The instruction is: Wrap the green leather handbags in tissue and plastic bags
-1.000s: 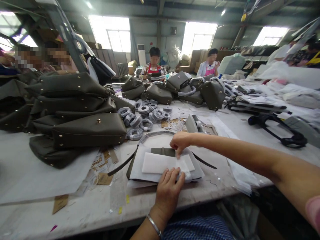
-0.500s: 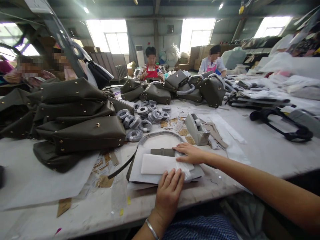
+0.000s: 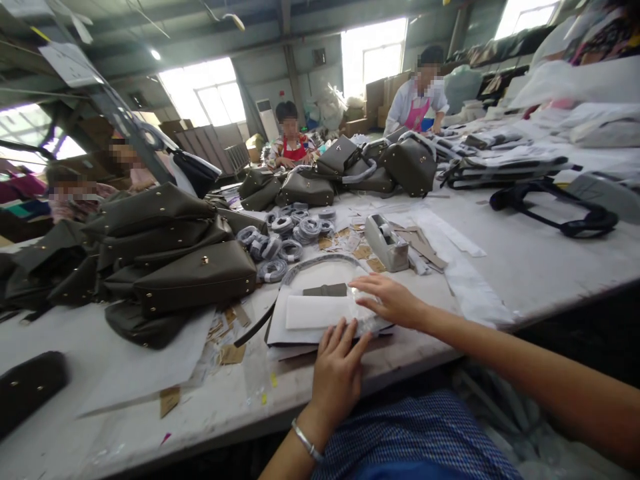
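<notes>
A flat olive bag point(image 3: 325, 291) lies at the near edge of the worktop point(image 3: 525, 260), just in front of the person. Most of it is covered by a sheet of smooth white paper point(image 3: 279, 328). On the paper sits a rectangular white pad point(image 3: 317, 312), soft and matte like foam. Only a dark, grained strip of the bag shows above the pad. A thin grey strap point(image 3: 320, 261) arcs from the bag toward the middle of the worktop.

The left hand point(image 3: 339, 373) rests palm down on the near edge of the paper, its fingers spread and straight, gripping nothing. A slim metal bracelet point(image 3: 306, 441) circles its wrist. The right hand point(image 3: 395, 301) lies flat on the right end of the covered bag, its fingers apart and extended and closed on nothing. Crinkled translucent wrap shows under its fingertips (whether it is film or tissue cannot be told).

Toward the left edge is a pile point(image 3: 195, 277) of matching olive bags with small brass studs, slumped on one another. Beyond the strap lie coils point(image 3: 290, 233) of grey wrapped straps, round and tightly wound. A boxy grey tape dispenser point(image 3: 384, 243) stands just right of them. Brown cardboard scraps point(image 3: 233, 353) litter the worktop left of the paper.
</notes>
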Action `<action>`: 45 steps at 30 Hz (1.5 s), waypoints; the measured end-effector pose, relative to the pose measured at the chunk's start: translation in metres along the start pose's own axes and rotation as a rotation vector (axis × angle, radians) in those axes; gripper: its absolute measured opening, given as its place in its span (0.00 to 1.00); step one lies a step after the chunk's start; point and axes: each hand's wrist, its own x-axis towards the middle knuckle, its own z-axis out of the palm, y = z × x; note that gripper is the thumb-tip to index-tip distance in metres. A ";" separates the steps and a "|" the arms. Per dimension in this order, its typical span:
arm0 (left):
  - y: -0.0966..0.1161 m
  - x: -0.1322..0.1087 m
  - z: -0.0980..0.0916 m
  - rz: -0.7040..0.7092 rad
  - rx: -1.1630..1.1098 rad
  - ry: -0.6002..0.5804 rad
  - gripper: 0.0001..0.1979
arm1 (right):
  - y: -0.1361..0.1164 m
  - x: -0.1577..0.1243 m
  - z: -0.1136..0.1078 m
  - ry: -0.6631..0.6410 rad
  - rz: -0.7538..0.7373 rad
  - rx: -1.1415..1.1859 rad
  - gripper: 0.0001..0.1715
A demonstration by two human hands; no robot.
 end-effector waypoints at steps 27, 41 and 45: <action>-0.068 -0.014 -0.018 -0.045 0.060 0.019 0.28 | -0.067 -0.042 0.064 0.429 1.059 1.791 0.10; -0.050 -0.027 -0.009 -0.165 0.313 0.115 0.36 | -0.105 -0.005 0.056 0.417 0.863 1.789 0.33; -0.058 -0.027 -0.001 -0.164 0.335 0.216 0.36 | -0.104 -0.009 0.057 0.404 0.815 1.796 0.34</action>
